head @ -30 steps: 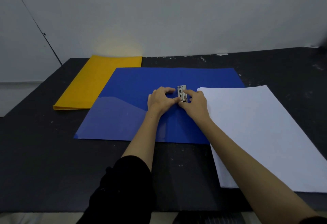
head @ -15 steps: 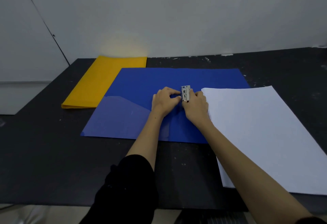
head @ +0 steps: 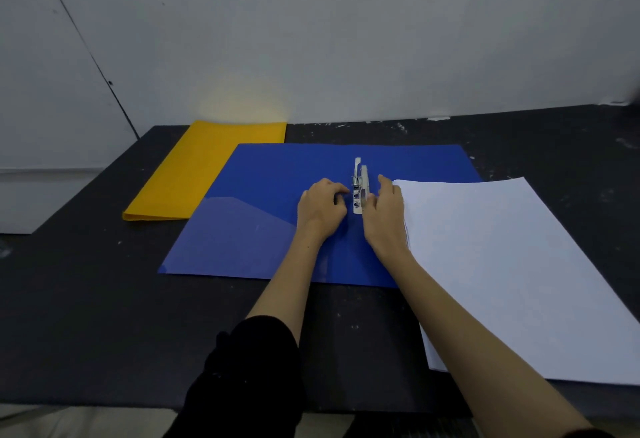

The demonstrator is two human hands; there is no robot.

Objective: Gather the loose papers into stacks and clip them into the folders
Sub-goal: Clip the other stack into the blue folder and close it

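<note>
An open blue folder (head: 263,223) lies flat on the black table. Its metal clip (head: 358,184) runs along the spine, with its lever raised. My left hand (head: 322,209) rests on the folder just left of the clip, fingers curled at the clip's base. On the clip's right side sits my right hand (head: 384,212), thumb touching the metal. A stack of white papers (head: 512,271) covers the folder's right half and reaches past it toward me.
A closed yellow folder (head: 204,171) lies at the back left, partly under the blue one's corner. The black table (head: 86,316) meets a white wall behind; its front edge is near my body.
The clip's lever has swung up and now stands longer above the spine. Both hands have spread slightly apart from the clip.
</note>
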